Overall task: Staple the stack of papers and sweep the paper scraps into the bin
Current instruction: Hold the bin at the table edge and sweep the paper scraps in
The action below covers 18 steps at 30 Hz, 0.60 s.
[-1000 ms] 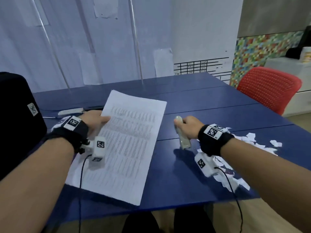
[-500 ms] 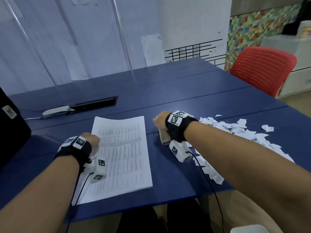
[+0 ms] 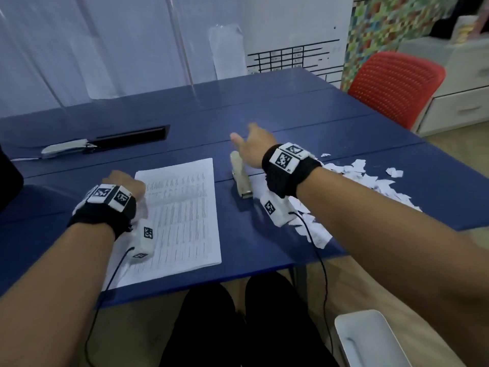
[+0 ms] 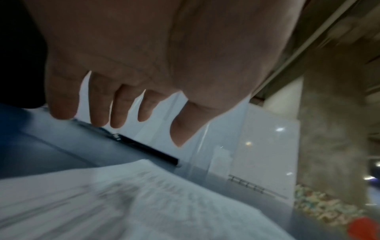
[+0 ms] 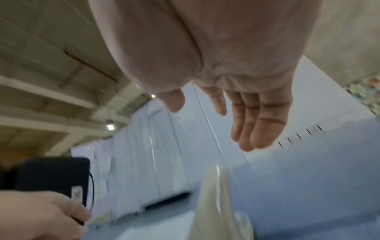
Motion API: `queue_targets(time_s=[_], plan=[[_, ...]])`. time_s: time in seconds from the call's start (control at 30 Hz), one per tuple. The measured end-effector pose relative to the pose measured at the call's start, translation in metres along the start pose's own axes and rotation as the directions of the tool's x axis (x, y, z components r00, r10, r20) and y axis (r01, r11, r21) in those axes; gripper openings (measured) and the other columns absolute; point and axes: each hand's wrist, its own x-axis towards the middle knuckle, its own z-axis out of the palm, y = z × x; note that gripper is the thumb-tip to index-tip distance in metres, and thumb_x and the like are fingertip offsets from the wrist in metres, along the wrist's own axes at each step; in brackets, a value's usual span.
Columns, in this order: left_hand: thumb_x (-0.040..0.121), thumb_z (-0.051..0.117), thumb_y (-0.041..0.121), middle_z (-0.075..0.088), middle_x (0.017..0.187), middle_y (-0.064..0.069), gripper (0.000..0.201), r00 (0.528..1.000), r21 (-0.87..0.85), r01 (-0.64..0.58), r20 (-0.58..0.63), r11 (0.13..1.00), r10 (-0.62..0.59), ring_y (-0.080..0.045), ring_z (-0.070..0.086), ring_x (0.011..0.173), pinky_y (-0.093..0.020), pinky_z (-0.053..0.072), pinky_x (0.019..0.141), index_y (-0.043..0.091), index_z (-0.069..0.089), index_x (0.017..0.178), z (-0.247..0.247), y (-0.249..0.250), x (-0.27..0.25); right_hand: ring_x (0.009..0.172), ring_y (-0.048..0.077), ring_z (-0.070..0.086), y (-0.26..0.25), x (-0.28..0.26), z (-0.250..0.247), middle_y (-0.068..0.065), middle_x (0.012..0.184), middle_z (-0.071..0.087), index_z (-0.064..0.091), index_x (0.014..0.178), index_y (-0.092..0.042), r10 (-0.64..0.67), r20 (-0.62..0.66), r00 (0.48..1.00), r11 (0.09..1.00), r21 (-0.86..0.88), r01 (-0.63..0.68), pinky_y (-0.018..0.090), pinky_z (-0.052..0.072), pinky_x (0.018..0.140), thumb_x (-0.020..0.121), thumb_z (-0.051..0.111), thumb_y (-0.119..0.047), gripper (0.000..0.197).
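Observation:
The printed paper stack [image 3: 185, 215] lies flat on the blue table [image 3: 277, 234]; it shows blurred in the left wrist view [image 4: 144, 203]. My left hand [image 3: 124, 184] is over the stack's far left corner. Its fingers [image 4: 98, 113] are loosely extended and hold nothing. A beige stapler [image 3: 240, 181] lies on the table just right of the stack, also seen in the right wrist view [image 5: 213, 203]. My right hand [image 3: 251, 144] hovers above the stapler's far end, with fingers [image 5: 259, 129] spread and straight. Torn paper scraps [image 3: 357, 181] are heaped on the table at the right.
A white bin [image 3: 370, 340] stands on the floor at the lower right, below the table's edge. A silver object [image 3: 63, 148] lies beside a black cable slot [image 3: 132, 137] at the far left. A red chair [image 3: 394, 83] stands past the table's right side.
My right hand has let go of the stapler, which now lies on the table, and has lifted with its fingers spread. The left hand stays at the stack's corner.

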Motion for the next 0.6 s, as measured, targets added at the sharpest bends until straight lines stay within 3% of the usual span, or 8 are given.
queue_targets(time_s=[0.07,0.13,0.2,0.3,0.4,0.5,0.57,0.6], plan=[[0.086,0.063,0.025,0.056,0.133,-0.024,0.054,0.987,-0.114,-0.118,-0.125,0.986,0.103,-0.042,0.058,0.112,-0.043,0.05,0.087,0.0,0.052,0.132,-0.001,0.012,-0.023,0.127,0.028,0.056,0.007,-0.033,-0.028,0.013,0.135,0.064,0.051,0.145,-0.008,-0.102,-0.159,0.982,0.992,0.053,0.112,0.033,0.042,0.102,0.103,0.048,-0.046,0.057],[0.087,0.065,0.031,0.054,0.139,-0.015,0.056,0.948,-0.257,-0.301,-0.187,0.918,0.258,-0.034,0.053,0.125,-0.041,0.042,0.104,0.009,0.05,0.136,0.003,0.027,-0.053,0.095,0.021,0.062,0.027,-0.077,-0.053,0.005,0.095,0.069,0.067,0.123,-0.011,-0.137,-0.296,0.945,0.987,0.043,0.157,0.03,0.046,0.088,0.099,0.056,-0.044,0.042],[0.086,0.066,0.033,0.062,0.129,-0.009,0.048,0.885,-0.392,-0.465,-0.226,0.793,0.407,-0.027,0.058,0.119,-0.038,0.044,0.104,0.013,0.056,0.128,0.005,0.047,-0.092,0.073,0.017,0.059,0.061,-0.126,-0.07,-0.004,0.067,0.062,0.073,0.098,-0.014,-0.076,-0.408,0.91,0.995,0.031,0.097,0.029,0.045,0.072,0.094,0.064,-0.041,0.029],[0.085,0.066,0.028,0.069,0.114,-0.006,0.036,0.774,-0.469,-0.621,-0.24,0.629,0.585,-0.02,0.065,0.105,-0.032,0.049,0.097,0.014,0.062,0.118,0.019,0.078,-0.152,0.058,0.02,0.055,0.136,-0.194,-0.073,-0.009,0.057,0.054,0.063,0.077,-0.016,0.112,-0.573,0.812,0.993,0.047,-0.105,0.027,0.035,0.062,0.093,0.066,-0.035,0.025],[0.085,0.065,0.025,0.069,0.105,-0.001,0.03,0.629,-0.538,-0.708,-0.186,0.458,0.755,-0.016,0.066,0.098,-0.031,0.052,0.092,0.012,0.064,0.112,0.049,0.103,-0.228,0.084,0.036,0.067,0.235,-0.254,-0.044,0.011,0.078,0.066,0.064,0.093,-0.007,0.455,-0.628,0.632,0.862,0.134,-0.488,0.028,0.035,0.068,0.094,0.066,-0.029,0.021],[0.087,0.064,0.027,0.068,0.109,0.003,0.028,0.514,-0.56,-0.731,-0.078,0.389,0.854,-0.011,0.063,0.101,-0.017,0.047,0.084,0.016,0.064,0.112,0.101,0.123,-0.296,0.117,0.043,0.061,0.326,-0.315,0.007,0.025,0.13,0.06,0.047,0.133,-0.003,0.864,-0.311,0.395,0.457,0.158,-0.875,0.042,0.05,0.086,0.091,0.067,-0.033,0.055],[0.088,0.063,0.026,0.067,0.112,0.003,0.026,0.513,-0.547,-0.735,-0.065,0.4,0.856,-0.011,0.061,0.104,-0.014,0.042,0.082,0.017,0.063,0.113,0.117,0.128,-0.302,0.131,0.045,0.051,0.355,-0.334,0.045,0.026,0.147,0.045,0.034,0.147,-0.004,0.941,-0.154,0.301,0.317,0.095,-0.944,0.049,0.047,0.105,0.09,0.069,-0.03,0.072],[0.088,0.062,0.026,0.067,0.113,0.002,0.026,0.526,-0.545,-0.733,-0.074,0.407,0.847,-0.012,0.061,0.105,-0.017,0.042,0.084,0.017,0.063,0.112,0.123,0.13,-0.3,0.135,0.046,0.047,0.357,-0.344,0.058,0.026,0.151,0.041,0.032,0.15,-0.002,0.942,-0.105,0.318,0.325,0.056,-0.944,0.051,0.043,0.109,0.091,0.069,-0.025,0.074]])
